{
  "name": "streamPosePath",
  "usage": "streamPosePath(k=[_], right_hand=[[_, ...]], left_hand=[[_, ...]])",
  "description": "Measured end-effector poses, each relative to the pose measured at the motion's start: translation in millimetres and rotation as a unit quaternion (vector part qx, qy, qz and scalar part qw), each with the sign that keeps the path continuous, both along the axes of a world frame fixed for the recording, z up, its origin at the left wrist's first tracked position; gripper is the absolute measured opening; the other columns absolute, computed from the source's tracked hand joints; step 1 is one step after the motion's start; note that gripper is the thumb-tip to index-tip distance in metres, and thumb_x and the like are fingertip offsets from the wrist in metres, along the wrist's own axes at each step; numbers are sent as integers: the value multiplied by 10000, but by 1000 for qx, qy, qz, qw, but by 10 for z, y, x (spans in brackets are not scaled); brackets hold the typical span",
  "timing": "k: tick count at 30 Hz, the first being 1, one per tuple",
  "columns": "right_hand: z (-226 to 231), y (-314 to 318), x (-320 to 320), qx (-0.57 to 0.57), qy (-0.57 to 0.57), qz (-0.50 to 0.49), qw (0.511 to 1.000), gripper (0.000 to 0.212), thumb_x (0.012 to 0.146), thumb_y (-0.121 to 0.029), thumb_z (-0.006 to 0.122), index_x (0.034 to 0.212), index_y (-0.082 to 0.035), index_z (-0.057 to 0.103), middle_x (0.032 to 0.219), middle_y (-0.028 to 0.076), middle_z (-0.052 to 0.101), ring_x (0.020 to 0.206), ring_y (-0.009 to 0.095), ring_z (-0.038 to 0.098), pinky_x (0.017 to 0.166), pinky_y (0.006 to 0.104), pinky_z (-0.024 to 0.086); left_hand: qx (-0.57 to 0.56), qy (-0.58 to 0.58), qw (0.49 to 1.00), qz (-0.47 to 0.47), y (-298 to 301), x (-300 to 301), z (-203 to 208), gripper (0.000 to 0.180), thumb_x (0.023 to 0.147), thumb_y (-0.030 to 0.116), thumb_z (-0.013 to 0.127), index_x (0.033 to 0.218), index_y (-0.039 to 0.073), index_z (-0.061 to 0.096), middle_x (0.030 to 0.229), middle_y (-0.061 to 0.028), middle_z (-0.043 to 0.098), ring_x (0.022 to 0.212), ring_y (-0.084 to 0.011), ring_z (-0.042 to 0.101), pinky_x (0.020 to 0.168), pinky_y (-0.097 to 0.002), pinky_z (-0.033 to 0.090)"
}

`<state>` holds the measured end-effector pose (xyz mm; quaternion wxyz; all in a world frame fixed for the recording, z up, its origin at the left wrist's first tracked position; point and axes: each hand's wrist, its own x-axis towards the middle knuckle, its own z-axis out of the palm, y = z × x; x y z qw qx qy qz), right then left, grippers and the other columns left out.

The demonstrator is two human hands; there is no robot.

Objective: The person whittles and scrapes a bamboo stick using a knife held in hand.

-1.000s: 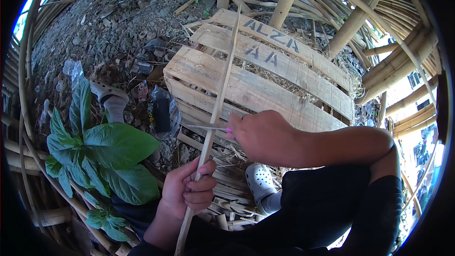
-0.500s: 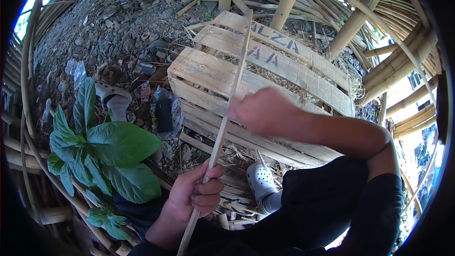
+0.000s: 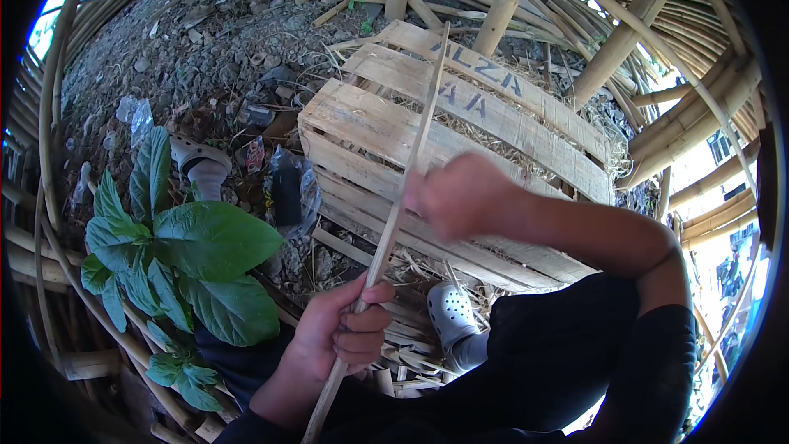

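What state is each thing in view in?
Left hand: closed around the strip.
Right hand: blurred at the strip; grip unclear.
Strip: slanted, held in the left hand.
Crate: slatted, straw showing through gaps.
Plant: leafy, green.
Shoes: both worn.
Plastic: crumpled.

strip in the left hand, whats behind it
Behind the upper part of the strip is a slatted wooden crate, dry straw showing in its gaps. Crate parts directly behind the strip and right hand are covered and unseen.
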<state>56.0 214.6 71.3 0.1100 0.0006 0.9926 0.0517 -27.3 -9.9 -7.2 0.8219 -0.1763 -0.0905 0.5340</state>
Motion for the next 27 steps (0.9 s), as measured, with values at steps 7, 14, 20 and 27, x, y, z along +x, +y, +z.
streamPosePath(k=[7,14,20,27], right_hand=[[-6,34,55,20,-15,-25,999,241,922,-241,470,960,-22,564,667,107,628,637,293,652,574,414,510],[-50,100,104,5,51,35,998,255,928,-268,469,876,-24,525,594,117,594,491,303,605,474,440,474],[-63,180,91,40,44,-22,998,275,939,-288,470,879,-25,524,583,124,592,529,291,624,476,443,470],[36,357,35,39,18,-65,997,282,955,-302,451,882,-38,516,582,105,588,533,327,608,534,440,489]], left_hand=[[5,-7,1000,-2,-33,27,13,295,1021,373,326,864,140,415,553,65,289,369,-19,212,300,-179,171],[8,3,1000,5,-9,37,12,300,1020,377,325,867,137,417,552,64,286,369,-24,209,303,-181,178],[-5,1,1000,5,-25,33,15,311,1021,379,315,861,134,418,547,64,283,371,-23,211,304,-184,175],[-4,-2,1000,5,-15,33,34,310,1022,380,313,852,141,411,535,66,275,368,-22,211,298,-185,166]])
